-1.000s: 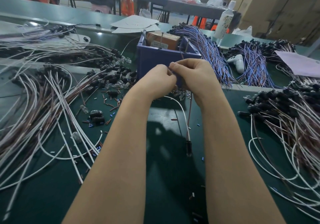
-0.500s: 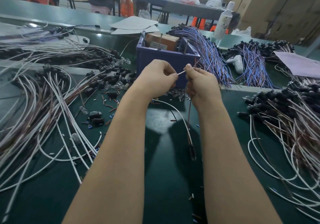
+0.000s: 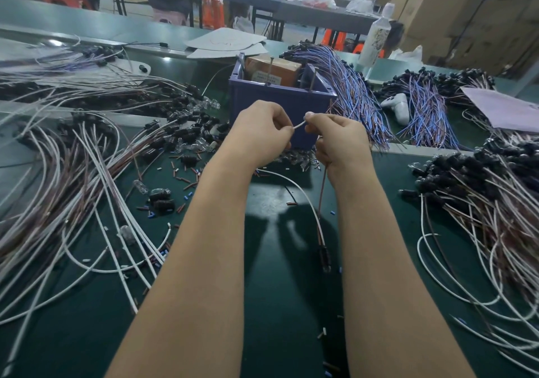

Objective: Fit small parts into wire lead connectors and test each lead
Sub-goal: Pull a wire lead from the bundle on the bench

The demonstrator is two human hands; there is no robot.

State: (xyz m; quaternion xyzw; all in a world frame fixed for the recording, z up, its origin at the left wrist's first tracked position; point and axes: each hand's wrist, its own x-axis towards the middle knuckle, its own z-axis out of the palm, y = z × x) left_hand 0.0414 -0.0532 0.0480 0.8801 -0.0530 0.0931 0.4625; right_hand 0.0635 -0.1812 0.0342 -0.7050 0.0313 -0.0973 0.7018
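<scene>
My left hand (image 3: 259,131) and my right hand (image 3: 338,141) are raised side by side in front of a blue box (image 3: 280,100). Both pinch the end of a white wire (image 3: 299,125), a short stretch of it showing between the fingertips. The white wire and a brown wire (image 3: 322,191) hang below my hands and meet at a black connector (image 3: 324,256) dangling above the green mat. Whether a small part sits in my fingers is hidden.
Large heaps of white and brown leads lie at left (image 3: 73,173) and right (image 3: 495,202). Blue-purple lead bundles (image 3: 355,94) lie behind the box. Loose black connectors, clear caps and cut sleeve bits (image 3: 180,170) litter the mat. A white bottle (image 3: 374,39) stands behind.
My hands have drawn apart, from touching to a small gap that exposes the white wire end. The dangling connector has swung slightly.
</scene>
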